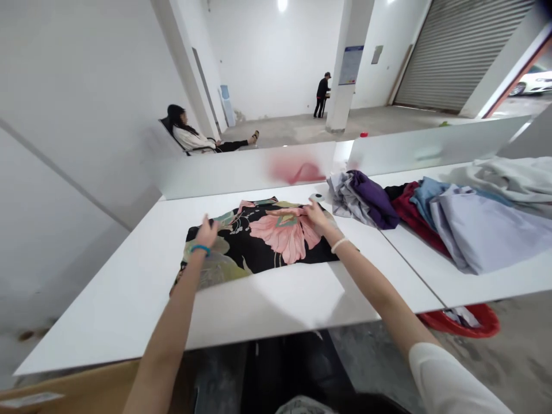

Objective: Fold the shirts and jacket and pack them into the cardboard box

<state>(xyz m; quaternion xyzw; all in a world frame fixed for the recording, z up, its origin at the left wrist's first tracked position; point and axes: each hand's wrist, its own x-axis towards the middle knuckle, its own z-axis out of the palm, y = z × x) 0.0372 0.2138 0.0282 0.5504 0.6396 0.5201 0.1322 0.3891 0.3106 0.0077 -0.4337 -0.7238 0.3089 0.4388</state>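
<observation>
A black garment with large pink flowers and green leaves [259, 244] lies spread on the white table in front of me; it looks like a floral shirt, with what seems to be its collar at the far edge. Over the garment's left part is my left hand [207, 233], a blue band on its wrist. Its fingers are smeared, so their grip does not show clearly. My right hand [318, 218], with a pale band at the wrist, pinches the cloth near the far right corner. Just beyond it sits a small white round item with a dark centre [318, 197].
Crumpled grey and purple cloth [371, 198] and a pile of clothes [483, 224] lie on the white table [107, 299] at right. A frosted panel [241, 169] lines its back edge. Below are a red basket [487, 322] and cardboard [95, 391]. Two people are beyond.
</observation>
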